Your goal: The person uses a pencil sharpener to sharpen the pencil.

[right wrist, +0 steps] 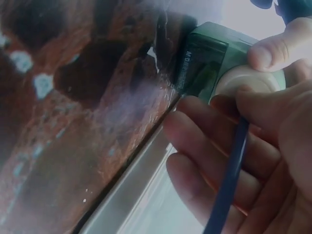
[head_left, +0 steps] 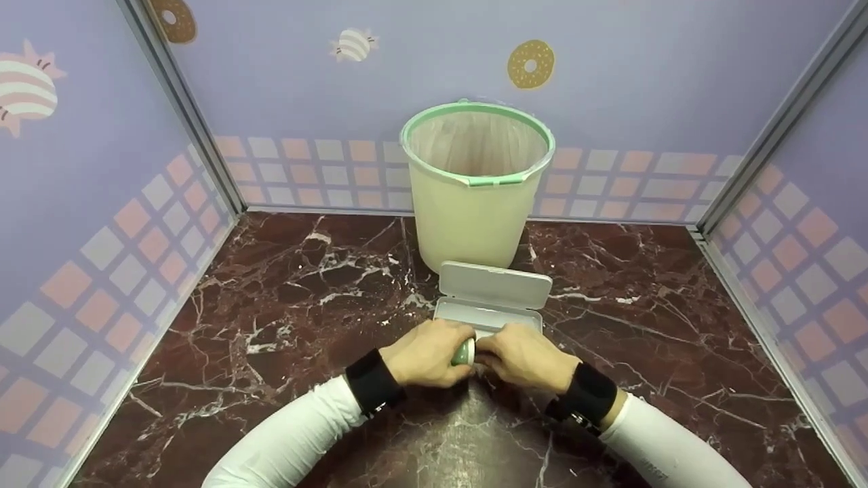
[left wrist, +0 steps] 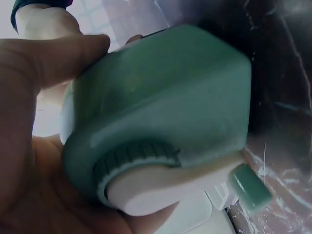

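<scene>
A green pencil sharpener (left wrist: 165, 92) with a pale crank (left wrist: 165, 187) fills the middle of the left wrist view. My left hand (head_left: 430, 352) grips it, thumb on one side and fingers around the other. A dark pencil (right wrist: 230, 170) is pinched by my right hand (head_left: 530, 358), its tip end at the sharpener's round cream-coloured front (right wrist: 243, 82). The pencil's point is hidden there. Both hands meet over the near edge of an open pale grey pencil case (head_left: 498, 286), whose lid stands raised at the back.
Behind the pencil case stands a pale bin (head_left: 468, 217) with a green rim and a clear liner. Dark red marble-patterned tabletop (head_left: 325, 285) spreads around it. Purple patterned panels (head_left: 305, 81) enclose the back and both sides.
</scene>
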{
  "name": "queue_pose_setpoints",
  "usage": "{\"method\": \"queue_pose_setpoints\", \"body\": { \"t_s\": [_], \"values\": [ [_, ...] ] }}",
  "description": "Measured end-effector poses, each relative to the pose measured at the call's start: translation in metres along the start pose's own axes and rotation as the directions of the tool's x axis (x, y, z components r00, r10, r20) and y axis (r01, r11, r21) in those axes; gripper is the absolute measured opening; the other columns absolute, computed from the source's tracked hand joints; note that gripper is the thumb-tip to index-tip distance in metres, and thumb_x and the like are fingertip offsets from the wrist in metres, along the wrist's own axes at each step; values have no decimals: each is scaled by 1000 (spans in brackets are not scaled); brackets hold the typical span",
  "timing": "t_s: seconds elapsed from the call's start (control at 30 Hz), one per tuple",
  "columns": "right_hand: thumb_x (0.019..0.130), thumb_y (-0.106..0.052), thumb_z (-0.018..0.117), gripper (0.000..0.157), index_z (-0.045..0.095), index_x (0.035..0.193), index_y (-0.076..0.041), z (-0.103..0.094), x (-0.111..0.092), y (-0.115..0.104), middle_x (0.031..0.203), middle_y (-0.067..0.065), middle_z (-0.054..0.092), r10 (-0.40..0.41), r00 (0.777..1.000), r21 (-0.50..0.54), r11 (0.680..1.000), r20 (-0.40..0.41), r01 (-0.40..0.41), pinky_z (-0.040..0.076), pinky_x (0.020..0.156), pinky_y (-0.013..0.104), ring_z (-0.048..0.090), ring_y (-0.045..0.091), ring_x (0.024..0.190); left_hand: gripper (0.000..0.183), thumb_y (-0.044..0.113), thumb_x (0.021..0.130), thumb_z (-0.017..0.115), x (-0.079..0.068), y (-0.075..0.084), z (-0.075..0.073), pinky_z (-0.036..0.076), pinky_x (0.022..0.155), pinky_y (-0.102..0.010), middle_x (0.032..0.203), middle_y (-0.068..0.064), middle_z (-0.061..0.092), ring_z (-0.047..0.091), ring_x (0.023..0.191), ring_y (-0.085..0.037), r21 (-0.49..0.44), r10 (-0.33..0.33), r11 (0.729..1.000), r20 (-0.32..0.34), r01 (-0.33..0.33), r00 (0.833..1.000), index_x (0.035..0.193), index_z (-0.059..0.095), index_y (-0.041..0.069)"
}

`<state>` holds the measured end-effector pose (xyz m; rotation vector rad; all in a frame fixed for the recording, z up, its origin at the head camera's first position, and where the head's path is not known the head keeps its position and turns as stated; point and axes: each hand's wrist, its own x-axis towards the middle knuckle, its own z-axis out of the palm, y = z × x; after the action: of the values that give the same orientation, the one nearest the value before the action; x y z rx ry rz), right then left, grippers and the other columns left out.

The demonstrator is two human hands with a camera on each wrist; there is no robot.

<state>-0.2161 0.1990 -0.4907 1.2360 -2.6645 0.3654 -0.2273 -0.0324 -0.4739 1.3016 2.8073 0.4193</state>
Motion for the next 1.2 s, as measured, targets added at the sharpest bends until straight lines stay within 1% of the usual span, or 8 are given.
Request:
{"method": "queue_pose_setpoints", "body": {
  "t_s": [0.1,0.17,0.27,0.37,0.57,0.73,0.97,1.2],
  "values": [
    [102,-26,80,14,72,91,-20,-1,1,1,74,-2,72,-15,1000,-17,1000,4,15,60,61,37,68,15,63,33,36,95,80,-2,2,1,64,83,-40,96,0,72,69,89,-19,38,8,999,0,-8,1000,113,66,13],
    [102,-25,79,15,70,91,-20,-1,2,1,70,-2,68,-22,1000,-21,1000,13,22,57,57,35,64,15,60,32,36,95,79,-3,2,1,64,87,-42,96,0,71,70,92,-20,43,1,999,-4,-1,1000,113,66,13],
    [103,-23,77,15,70,90,-19,-2,2,1,67,-1,66,-28,999,-14,1000,33,28,55,54,33,60,13,57,31,36,95,79,-4,2,2,63,86,-41,96,1,71,69,91,-19,32,-11,999,-8,11,1000,113,66,14],
    [103,-19,76,14,71,91,-17,-3,2,2,68,-1,68,-27,998,14,1000,58,26,56,56,31,59,12,57,31,36,95,79,-3,3,2,63,85,-40,95,1,71,68,90,-18,33,-10,999,-9,10,1000,112,66,14],
    [103,-9,73,14,71,89,-11,-3,1,4,68,0,68,-34,995,87,996,97,26,54,55,26,55,8,56,31,34,95,78,-3,3,3,64,89,-41,98,0,72,70,94,-20,27,-19,999,1,19,1000,115,66,14],
    [101,-6,71,14,71,89,-11,-2,-1,8,69,0,68,-53,994,99,994,93,43,51,54,23,53,5,56,31,36,96,78,-4,2,6,64,88,-40,98,0,73,70,95,-20,17,-26,1000,-4,26,1000,116,67,15],
    [102,-7,73,14,71,88,-10,0,-6,11,70,-1,69,-35,996,125,992,78,25,46,54,19,51,3,57,29,38,98,77,-4,2,8,62,83,-38,96,1,72,69,92,-18,-1,-31,1000,-19,31,999,114,67,16],
    [102,-6,72,13,71,90,-10,3,-8,14,74,-1,73,-36,998,140,990,59,28,51,57,19,57,5,60,31,39,98,78,-4,4,6,62,83,-37,97,2,72,68,92,-17,2,-49,999,-3,49,999,116,68,16]
  ]
}}
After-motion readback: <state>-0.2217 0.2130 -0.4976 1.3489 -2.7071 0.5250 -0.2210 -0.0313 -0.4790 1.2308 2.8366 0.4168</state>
